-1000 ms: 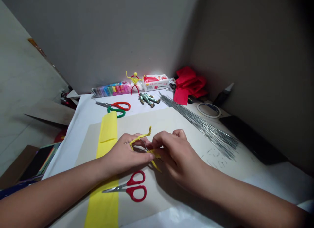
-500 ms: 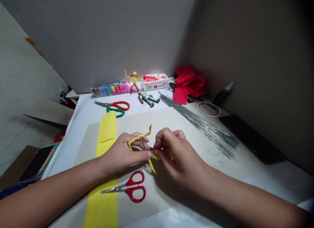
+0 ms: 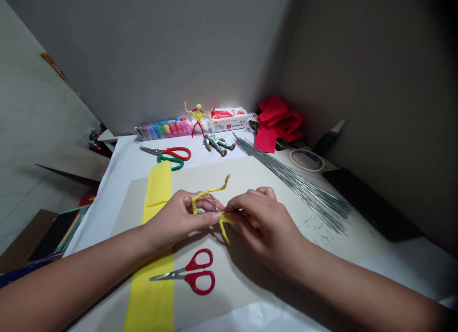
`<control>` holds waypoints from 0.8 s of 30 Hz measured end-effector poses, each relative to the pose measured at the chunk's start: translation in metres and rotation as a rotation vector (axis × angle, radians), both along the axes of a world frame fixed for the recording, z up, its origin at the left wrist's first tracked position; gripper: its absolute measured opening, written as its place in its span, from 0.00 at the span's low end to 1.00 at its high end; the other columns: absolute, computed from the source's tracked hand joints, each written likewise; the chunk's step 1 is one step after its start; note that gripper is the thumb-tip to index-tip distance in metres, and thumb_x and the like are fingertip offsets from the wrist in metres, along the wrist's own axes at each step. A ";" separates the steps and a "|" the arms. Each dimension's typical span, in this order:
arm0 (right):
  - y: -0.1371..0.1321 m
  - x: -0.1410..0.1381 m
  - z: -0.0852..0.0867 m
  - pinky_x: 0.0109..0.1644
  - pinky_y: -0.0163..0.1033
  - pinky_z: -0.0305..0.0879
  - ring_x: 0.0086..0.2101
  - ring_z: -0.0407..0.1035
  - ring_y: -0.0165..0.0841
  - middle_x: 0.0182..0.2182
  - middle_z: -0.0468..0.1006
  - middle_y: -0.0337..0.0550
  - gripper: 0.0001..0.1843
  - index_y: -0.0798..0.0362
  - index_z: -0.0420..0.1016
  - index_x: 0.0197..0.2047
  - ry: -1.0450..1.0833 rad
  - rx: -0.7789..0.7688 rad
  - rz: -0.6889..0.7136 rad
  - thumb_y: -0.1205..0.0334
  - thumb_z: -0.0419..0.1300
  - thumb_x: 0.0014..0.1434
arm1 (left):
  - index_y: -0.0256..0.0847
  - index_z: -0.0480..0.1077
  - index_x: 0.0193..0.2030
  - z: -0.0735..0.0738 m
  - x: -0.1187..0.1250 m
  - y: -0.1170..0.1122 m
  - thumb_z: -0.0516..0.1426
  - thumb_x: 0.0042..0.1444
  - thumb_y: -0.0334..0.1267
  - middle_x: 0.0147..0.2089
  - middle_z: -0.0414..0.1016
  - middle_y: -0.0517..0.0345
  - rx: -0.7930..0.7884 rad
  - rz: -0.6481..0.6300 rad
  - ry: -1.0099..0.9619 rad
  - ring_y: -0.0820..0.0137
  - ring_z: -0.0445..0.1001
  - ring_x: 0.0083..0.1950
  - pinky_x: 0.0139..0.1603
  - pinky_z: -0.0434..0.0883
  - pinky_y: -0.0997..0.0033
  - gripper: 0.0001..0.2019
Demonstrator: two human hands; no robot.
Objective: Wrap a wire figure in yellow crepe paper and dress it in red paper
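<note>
Two bare hands meet above the beige rectangular board (image 3: 250,172), and held up between them is the small silver wire frame partly wrapped in twisted yellow paper (image 3: 205,193). Your left hand (image 3: 181,216) pinches it near a crossing, thumb on the near side and fingers behind; your right hand (image 3: 265,220) pinches the narrow yellow paper strip (image 3: 228,217) just beside your left thumb tip. The step looks like winding that strip round the wire, so let the left thumb anchor each turn close to where paper meets metal, and ease it only once the right has the strip taut. Pull lightly and evenly: paper this thin would probably tear if tugged, while slack turns could slide along smooth wire. Slant every turn so it overlaps its neighbour. One wrapped upper limb (image 3: 220,187) juts up and away from you, and one wrapped lower limb (image 3: 224,233) hangs below your left thumb; take care not to bend either against your palms. The small steel scissors with red handles (image 3: 190,276) lie nearer to you, blades across the long flat yellow paper band (image 3: 148,303), handy for trimming.
</note>
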State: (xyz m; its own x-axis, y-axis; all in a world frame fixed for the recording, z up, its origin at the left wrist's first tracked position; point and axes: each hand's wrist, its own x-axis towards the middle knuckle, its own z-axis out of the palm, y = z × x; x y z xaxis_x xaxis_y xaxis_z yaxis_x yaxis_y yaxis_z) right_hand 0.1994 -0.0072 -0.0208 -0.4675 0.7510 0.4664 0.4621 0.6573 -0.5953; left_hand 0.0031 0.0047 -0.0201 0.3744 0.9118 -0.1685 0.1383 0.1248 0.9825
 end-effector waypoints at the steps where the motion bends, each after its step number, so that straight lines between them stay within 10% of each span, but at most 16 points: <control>1: 0.000 0.000 0.000 0.41 0.39 0.49 0.28 0.63 0.28 0.27 0.74 0.36 0.06 0.53 0.69 0.34 0.005 -0.009 0.004 0.73 0.56 0.58 | 0.37 0.76 0.32 0.000 0.000 0.000 0.64 0.47 0.38 0.38 0.77 0.53 0.008 -0.008 0.002 0.64 0.73 0.42 0.42 0.69 0.68 0.08; 24: 0.001 -0.001 -0.002 0.41 0.40 0.47 0.32 0.65 0.29 0.30 0.76 0.37 0.08 0.52 0.70 0.35 0.010 -0.056 0.017 0.74 0.56 0.55 | 0.38 0.71 0.23 0.003 0.001 0.000 0.61 0.51 0.35 0.36 0.72 0.56 0.115 -0.078 0.012 0.68 0.71 0.41 0.45 0.65 0.70 0.08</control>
